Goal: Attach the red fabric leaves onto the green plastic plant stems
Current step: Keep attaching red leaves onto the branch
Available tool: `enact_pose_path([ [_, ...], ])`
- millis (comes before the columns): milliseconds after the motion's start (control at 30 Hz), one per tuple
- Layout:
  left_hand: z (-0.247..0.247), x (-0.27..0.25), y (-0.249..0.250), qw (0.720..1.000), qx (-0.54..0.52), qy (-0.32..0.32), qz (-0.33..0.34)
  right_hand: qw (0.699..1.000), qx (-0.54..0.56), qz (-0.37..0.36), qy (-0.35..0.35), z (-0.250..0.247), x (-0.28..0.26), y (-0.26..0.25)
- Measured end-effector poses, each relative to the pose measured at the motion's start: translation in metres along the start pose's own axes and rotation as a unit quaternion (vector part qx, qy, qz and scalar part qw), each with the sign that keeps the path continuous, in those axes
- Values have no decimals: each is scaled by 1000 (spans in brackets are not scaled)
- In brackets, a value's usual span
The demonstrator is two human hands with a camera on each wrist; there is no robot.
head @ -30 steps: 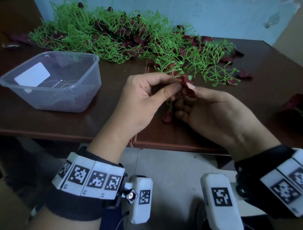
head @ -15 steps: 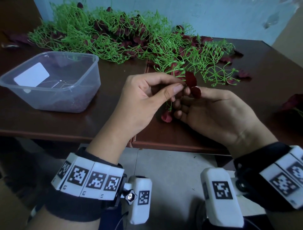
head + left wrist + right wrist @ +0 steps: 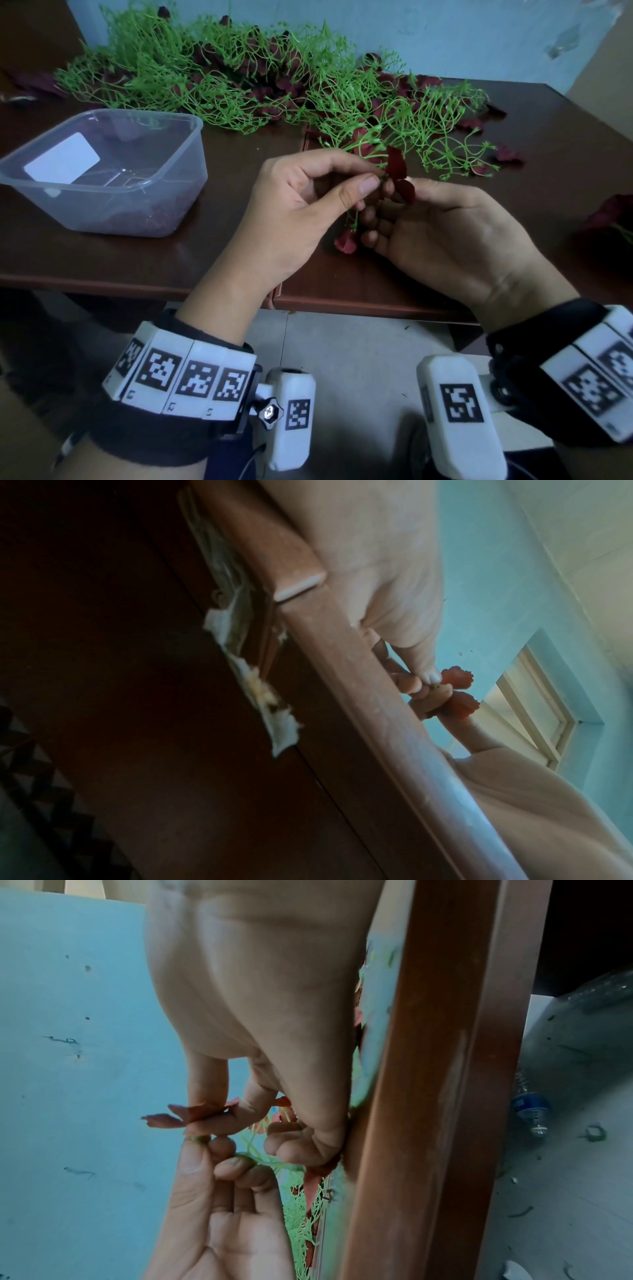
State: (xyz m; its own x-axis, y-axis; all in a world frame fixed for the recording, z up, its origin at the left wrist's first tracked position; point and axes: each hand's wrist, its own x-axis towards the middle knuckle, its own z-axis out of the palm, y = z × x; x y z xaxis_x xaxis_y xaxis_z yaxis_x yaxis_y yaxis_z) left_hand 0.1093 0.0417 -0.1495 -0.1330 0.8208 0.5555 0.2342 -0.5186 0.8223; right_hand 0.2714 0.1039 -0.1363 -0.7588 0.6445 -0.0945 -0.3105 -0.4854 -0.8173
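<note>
Both hands meet just above the table's front edge. My left hand (image 3: 375,178) pinches a thin green stem (image 3: 352,212) between thumb and forefinger. My right hand (image 3: 421,195) pinches a dark red fabric leaf (image 3: 397,164) at the stem's tip; its two lobes stand out above the fingers. Another red leaf (image 3: 346,241) hangs lower on the same stem. In the right wrist view the right fingers (image 3: 209,1085) grip the leaf (image 3: 192,1114) and the left fingers (image 3: 222,1146) hold the stem (image 3: 263,1160). The left wrist view shows the leaf (image 3: 457,679) past the thumb (image 3: 428,673).
A long pile of green stems (image 3: 274,85) mixed with red leaves lies along the back of the brown table (image 3: 239,267). A clear plastic tub (image 3: 102,171) stands at the left. Loose red leaves (image 3: 609,212) lie at the right edge. Below is a grey floor.
The red leaf has risen from between the fingertips and its lobes now stand spread above them. Both hands have stayed nearly in place.
</note>
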Motion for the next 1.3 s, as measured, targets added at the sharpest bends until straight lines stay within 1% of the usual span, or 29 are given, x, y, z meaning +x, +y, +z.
enact_pose_path([
  [133,0,0,0,1000,3,2,-4,1000,-11,-7,-4,3,-2,0],
  [400,1,0,1,1000,4,2,-1,1000,1,-6,-8,3,-3,1],
  [633,0,-1,-1,1000,-7,3,7,1000,-29,-8,7,2,-3,1],
  [900,0,0,-8,1000,-1,15,9,994,-98,-46,31,3,-3,-1],
  [1033,0,1,-8,1000,1,14,6,996,-76,-45,32,5,-3,2],
  [1167,1,-1,-4,1000,-7,8,-15,999,-36,-26,22,6,-3,3],
  [1300,1,-2,-4,1000,-8,13,-21,996,-63,-39,45,9,-4,2],
])
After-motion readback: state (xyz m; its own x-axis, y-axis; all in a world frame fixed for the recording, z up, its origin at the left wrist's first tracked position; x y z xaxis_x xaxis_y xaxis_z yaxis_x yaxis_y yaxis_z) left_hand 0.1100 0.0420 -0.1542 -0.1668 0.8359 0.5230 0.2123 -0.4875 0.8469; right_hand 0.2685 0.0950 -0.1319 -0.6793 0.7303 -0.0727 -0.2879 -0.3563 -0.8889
